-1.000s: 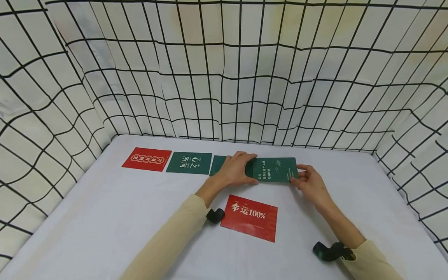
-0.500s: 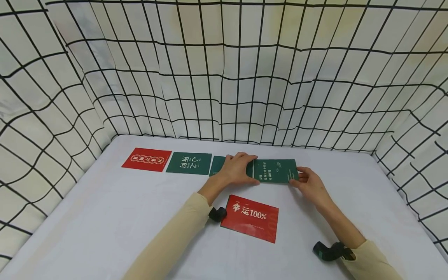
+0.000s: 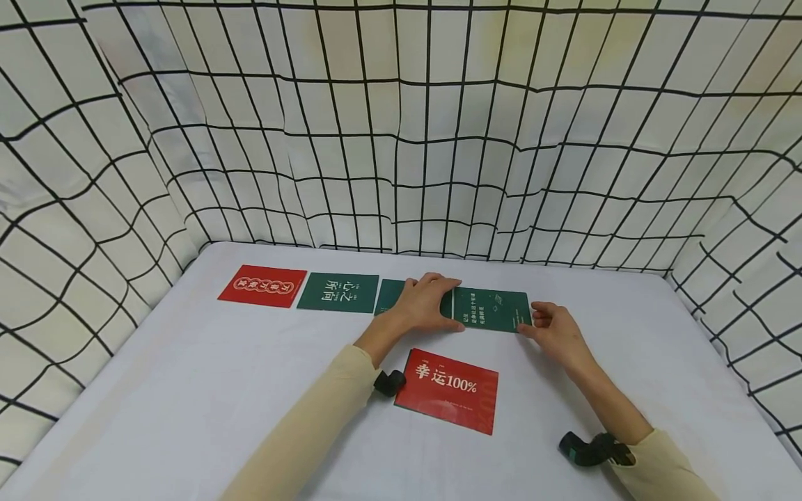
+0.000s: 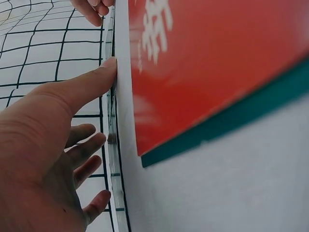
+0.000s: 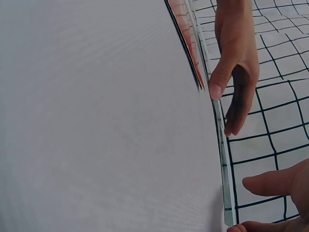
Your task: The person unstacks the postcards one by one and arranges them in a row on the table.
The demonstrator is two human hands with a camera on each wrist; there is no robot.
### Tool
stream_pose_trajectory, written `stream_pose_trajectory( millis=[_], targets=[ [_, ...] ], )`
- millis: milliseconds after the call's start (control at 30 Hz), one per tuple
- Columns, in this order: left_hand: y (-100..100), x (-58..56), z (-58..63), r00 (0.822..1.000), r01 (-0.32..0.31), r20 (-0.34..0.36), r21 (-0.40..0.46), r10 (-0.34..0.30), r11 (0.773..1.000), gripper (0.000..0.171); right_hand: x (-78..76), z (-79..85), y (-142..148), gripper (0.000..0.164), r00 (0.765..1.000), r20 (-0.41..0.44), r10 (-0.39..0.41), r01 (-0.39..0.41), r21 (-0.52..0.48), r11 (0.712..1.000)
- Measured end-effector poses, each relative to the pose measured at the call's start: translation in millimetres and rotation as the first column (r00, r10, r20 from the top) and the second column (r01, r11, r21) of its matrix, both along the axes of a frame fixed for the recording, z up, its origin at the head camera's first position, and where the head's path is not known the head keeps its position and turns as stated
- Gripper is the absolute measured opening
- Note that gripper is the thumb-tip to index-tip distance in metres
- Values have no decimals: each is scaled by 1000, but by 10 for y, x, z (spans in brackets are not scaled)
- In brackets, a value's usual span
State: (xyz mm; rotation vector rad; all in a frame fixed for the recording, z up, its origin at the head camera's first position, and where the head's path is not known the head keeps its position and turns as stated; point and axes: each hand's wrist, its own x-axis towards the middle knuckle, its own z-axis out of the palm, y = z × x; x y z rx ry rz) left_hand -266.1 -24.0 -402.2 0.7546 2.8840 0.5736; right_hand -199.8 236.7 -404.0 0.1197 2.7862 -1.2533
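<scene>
A green card with white writing lies at the right end of a row on the white table. My right hand is at its right end, the thumb by the near corner and the other fingers beside the short edge. In the right wrist view the right thumb and fingers stand apart. My left hand rests over another green card, mostly hiding it, with thumb and forefinger spread toward the right-hand card's left edge. Nearer me lies a red card on top of a green one.
Farther left in the row are a green card and a red card. White cloth walls with a black net rise behind and at both sides of the table. A black wrist camera overlaps the loose red card's left corner.
The right-hand green card has shifted slightly right, off the card under my left hand, and its right end has come down. My right hand has lowered a little; the left has hardly moved.
</scene>
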Motion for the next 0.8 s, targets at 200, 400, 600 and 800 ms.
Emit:
stream_pose_trajectory(
  millis=[200, 400, 600, 800],
  targets=[
    [6, 7, 5, 999, 2, -33, -13, -2, 1000, 86, 6, 9, -29, 68, 1000, -16, 4, -4, 20, 1000],
    [19, 79, 27, 999, 11, -46, -5, -12, 1000, 83, 21, 19, -62, 68, 998, -55, 20, -16, 65, 998],
    [25, 160, 68, 998, 26, -56, 63, -22, 998, 71, 63, 63, -104, 65, 992, -110, 63, -54, 86, 995],
    [-42, 223, 73, 999, 30, -47, 139, -23, 990, 61, 134, 110, -175, 62, 977, -172, 127, -112, 95, 989]
  ],
)
